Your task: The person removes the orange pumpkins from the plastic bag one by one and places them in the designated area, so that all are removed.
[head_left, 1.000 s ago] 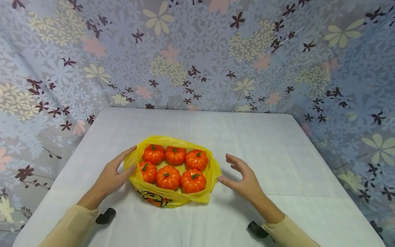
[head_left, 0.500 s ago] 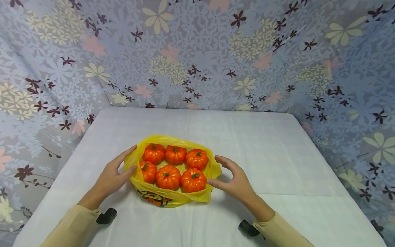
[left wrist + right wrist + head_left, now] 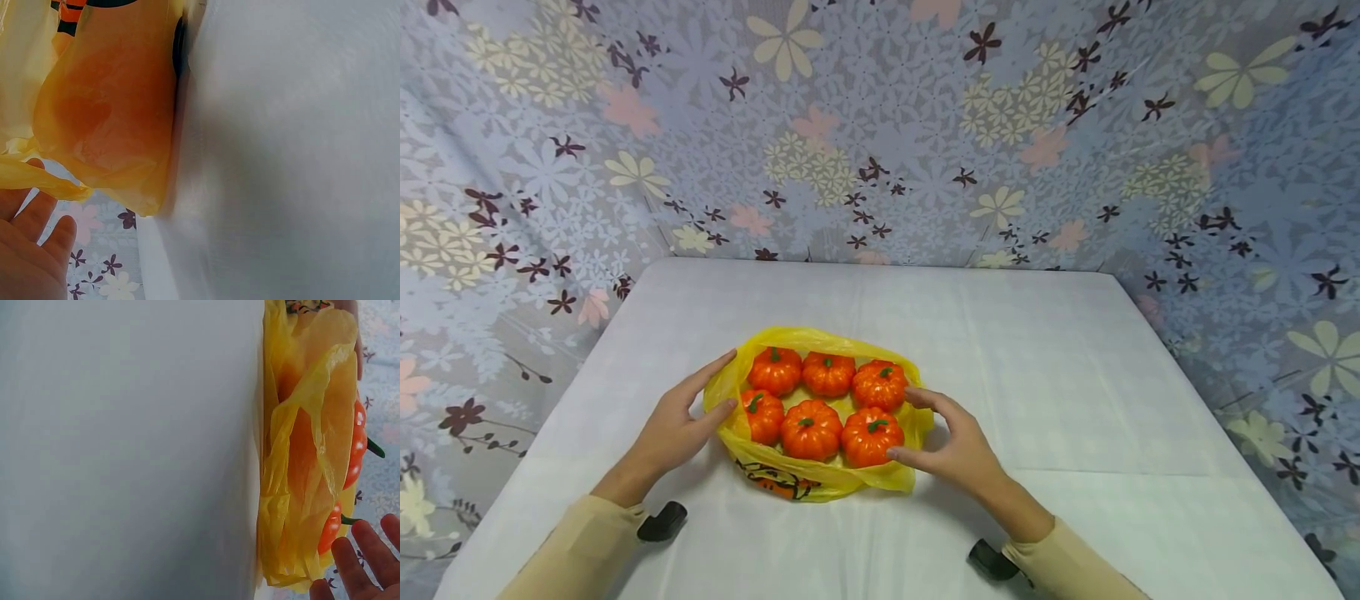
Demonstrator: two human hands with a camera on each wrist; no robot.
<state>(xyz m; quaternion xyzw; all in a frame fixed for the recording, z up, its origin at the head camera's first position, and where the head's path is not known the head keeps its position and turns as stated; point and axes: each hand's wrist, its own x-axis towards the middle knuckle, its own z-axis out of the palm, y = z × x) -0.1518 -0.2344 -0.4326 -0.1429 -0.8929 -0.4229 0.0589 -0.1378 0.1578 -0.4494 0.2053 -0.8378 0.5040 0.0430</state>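
A yellow plastic bag [image 3: 842, 485], its mouth spread wide, lies on the white table with several small orange pumpkins [image 3: 811, 430] inside. Green stems top the pumpkins, and a black-and-orange print shows on the bag's front. At the bag's left rim is my left hand [image 3: 676, 432], fingers and thumb spread along it. In the left wrist view a fold of the bag [image 3: 119, 137] overlaps those fingertips. My right hand [image 3: 958, 443] reaches over the right rim, fingertips right beside the two right-hand pumpkins. In the right wrist view its fingers [image 3: 353, 569] are extended and apart.
White cloth covers the table [image 3: 1075, 375], which extends well to the right of the bag. Floral fabric [image 3: 880, 133] hangs behind and along both sides. A black wrist device [image 3: 662, 522] sits at the left sleeve, another [image 3: 992, 561] at the right.
My right hand has moved left, from beside the bag to over its right rim, close to the pumpkins. The left hand and the pumpkins have hardly moved.
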